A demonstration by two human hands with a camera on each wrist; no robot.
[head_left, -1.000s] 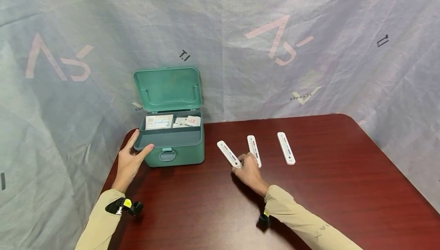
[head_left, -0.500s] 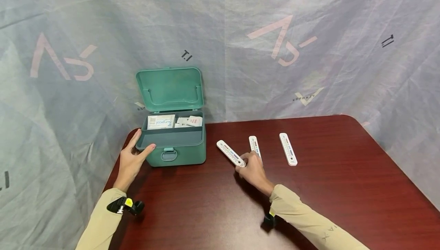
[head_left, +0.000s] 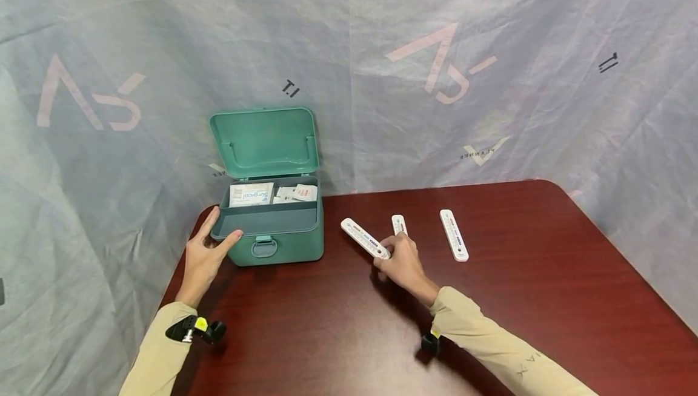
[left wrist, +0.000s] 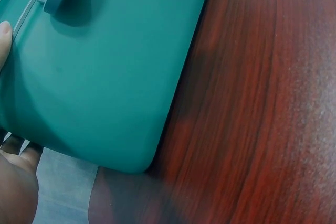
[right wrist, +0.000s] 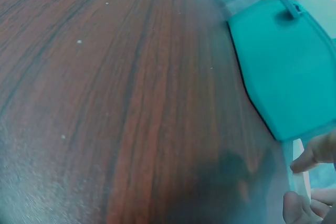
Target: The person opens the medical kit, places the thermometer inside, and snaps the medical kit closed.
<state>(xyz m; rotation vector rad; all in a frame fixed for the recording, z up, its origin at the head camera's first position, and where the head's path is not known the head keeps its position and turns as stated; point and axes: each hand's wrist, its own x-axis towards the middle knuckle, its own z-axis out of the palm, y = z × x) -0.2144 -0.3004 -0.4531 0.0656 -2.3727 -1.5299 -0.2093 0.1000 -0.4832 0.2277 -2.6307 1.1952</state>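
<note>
Near the middle of the tabletop (head_left: 322,329), the right hand (head_left: 405,261) pinches the near end of a white thermometer (head_left: 364,238) between thumb and fingers. Compared with a second ago, the hand sits a little farther forward and right, and the held thermometer has swung to a flatter slant. The middle thermometer (head_left: 400,224), almost wholly visible then, now shows just its far end beyond the knuckles. The third thermometer (head_left: 454,235) lies to the right as before. Unchanged too is the left hand (head_left: 203,257), spread wide at the corner of the green box (head_left: 294,247), its thumb against the front rim and its fingers along the left side.

The box stands close to the tabletop's left edge, its open lid (head_left: 265,141) tilted back near the fabric backdrop (head_left: 354,69). A strip of tabletop separates the box from the held thermometer; wider stretches lie in front of both and right of the third thermometer.

In the right wrist view only fingertips and part of the white thermometer show; the left wrist view cuts off most of that hand. Whether the held thermometer touches the tabletop cannot be told.
</note>
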